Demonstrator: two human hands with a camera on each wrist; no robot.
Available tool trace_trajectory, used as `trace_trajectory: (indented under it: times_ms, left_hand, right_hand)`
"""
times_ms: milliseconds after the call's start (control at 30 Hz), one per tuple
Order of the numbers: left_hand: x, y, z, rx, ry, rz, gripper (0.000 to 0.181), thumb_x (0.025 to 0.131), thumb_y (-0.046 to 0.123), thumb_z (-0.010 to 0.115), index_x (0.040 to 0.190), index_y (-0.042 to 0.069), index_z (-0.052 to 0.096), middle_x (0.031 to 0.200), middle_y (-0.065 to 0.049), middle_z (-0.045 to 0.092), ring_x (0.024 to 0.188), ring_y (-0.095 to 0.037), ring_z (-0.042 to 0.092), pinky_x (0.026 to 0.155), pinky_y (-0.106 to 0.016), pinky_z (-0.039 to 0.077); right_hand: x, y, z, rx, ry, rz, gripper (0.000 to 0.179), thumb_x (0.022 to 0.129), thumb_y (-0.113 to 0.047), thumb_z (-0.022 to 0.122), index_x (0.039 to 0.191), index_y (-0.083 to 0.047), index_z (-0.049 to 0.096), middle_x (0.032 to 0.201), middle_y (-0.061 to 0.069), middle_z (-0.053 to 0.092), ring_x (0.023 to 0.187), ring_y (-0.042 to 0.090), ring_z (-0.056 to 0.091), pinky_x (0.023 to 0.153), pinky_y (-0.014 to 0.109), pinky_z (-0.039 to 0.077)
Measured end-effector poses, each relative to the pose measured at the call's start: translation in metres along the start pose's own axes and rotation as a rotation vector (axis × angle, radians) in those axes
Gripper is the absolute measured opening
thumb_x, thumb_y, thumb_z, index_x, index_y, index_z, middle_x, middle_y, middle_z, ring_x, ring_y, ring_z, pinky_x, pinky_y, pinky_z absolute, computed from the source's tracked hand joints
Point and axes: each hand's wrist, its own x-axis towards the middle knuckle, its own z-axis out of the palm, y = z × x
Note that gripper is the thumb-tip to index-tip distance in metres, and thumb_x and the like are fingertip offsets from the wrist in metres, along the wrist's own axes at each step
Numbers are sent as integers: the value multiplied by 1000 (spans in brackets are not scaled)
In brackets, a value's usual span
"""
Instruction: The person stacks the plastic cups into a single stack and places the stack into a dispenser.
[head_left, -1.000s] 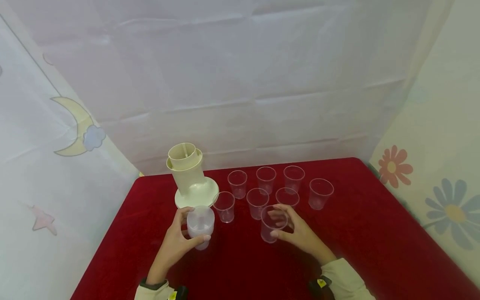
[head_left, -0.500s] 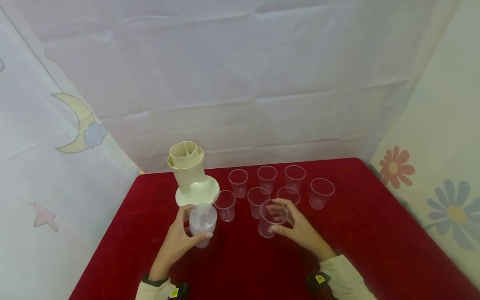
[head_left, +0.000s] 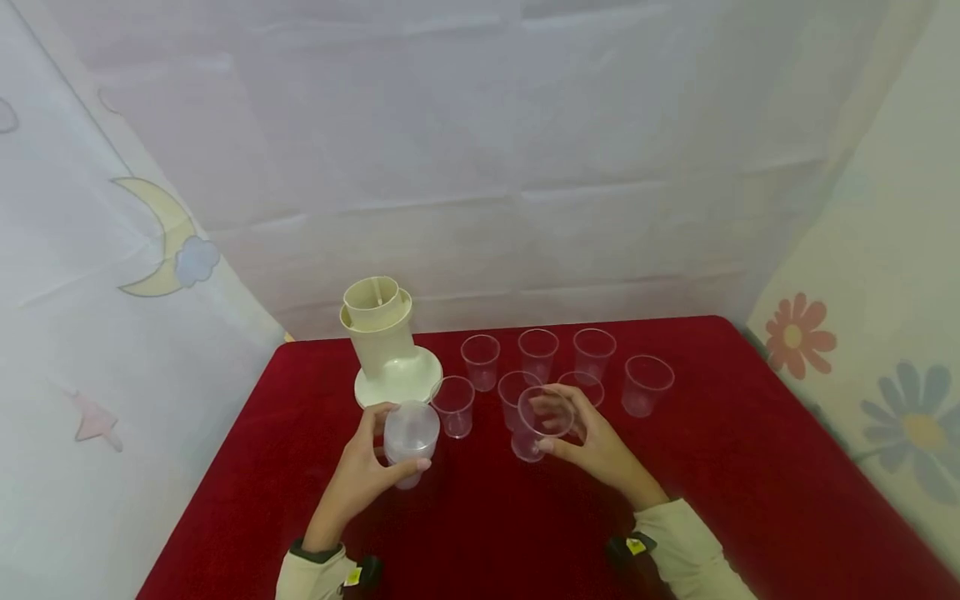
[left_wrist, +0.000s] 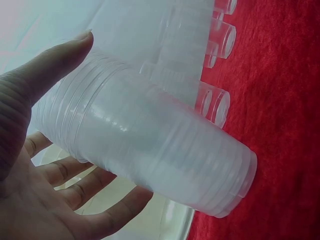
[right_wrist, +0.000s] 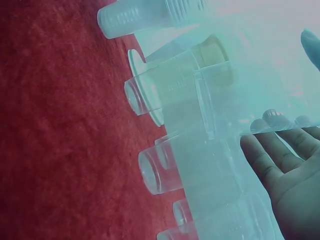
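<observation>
My left hand (head_left: 358, 477) holds a stack of nested clear plastic cups (head_left: 411, 432), thumb on the near side and fingers around the far side. The left wrist view shows the rims of the stack (left_wrist: 150, 130) layered near the thumb, the bases pointing away. A single clear plastic cup (head_left: 528, 442) is gripped between the thumb and fingers of my right hand (head_left: 603, 450); it leans, mouth toward the palm side. In the right wrist view this cup (right_wrist: 217, 100) overlaps others behind it. In the head view it partly covers a standing cup (head_left: 513, 390).
Several clear cups (head_left: 454, 408) stand upright in loose rows on the red cloth-covered table (head_left: 465, 542). Behind the left hand is a cream plastic stand (head_left: 382, 342), a double-walled tube on a round base. Printed cloth walls (head_left: 480, 167) enclose the back and sides.
The right hand has carried its cup a little farther from the body and slightly left, tipping it more. The left hand keeps its stack almost in place. The head view has shifted slightly.
</observation>
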Motion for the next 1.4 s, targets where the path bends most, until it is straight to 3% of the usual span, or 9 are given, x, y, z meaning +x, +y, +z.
trace_trajectory:
  times_ms: [567, 800, 1133, 1400]
  left_hand:
    - [-6, -1, 3, -10, -14, -61, 81, 73, 30, 90, 136, 18, 40, 124, -9, 59, 109, -26, 57, 84, -35, 53]
    - [-5, 1, 3, -5, -9, -49, 83, 72, 30, 91, 137, 19, 40, 125, -9, 58, 109, -26, 57, 84, -36, 53]
    - [-3, 1, 4, -3, -5, -27, 82, 72, 30, 91, 136, 20, 40, 124, -8, 59, 108, -26, 57, 83, -36, 52]
    - [-1, 3, 5, -11, -1, -19, 82, 72, 30, 91, 136, 20, 41, 124, -7, 59, 108, -25, 57, 83, -35, 52]
  right_hand:
    - [10, -10, 10, 79, -14, -37, 66, 91, 0, 69, 146, -1, 33, 138, 29, 51, 122, 43, 54, 99, 38, 49]
    - [15, -13, 13, 74, -20, -53, 66, 90, 2, 69, 145, 3, 32, 138, 25, 53, 126, 35, 53, 99, 44, 49]
    - [23, -21, 13, 81, -3, -39, 66, 91, -4, 71, 146, -8, 35, 139, 20, 53, 130, 28, 51, 106, 28, 41]
    - [32, -25, 14, 66, -11, -90, 68, 91, -5, 72, 147, -8, 34, 139, 21, 54, 128, 29, 52, 106, 28, 41]
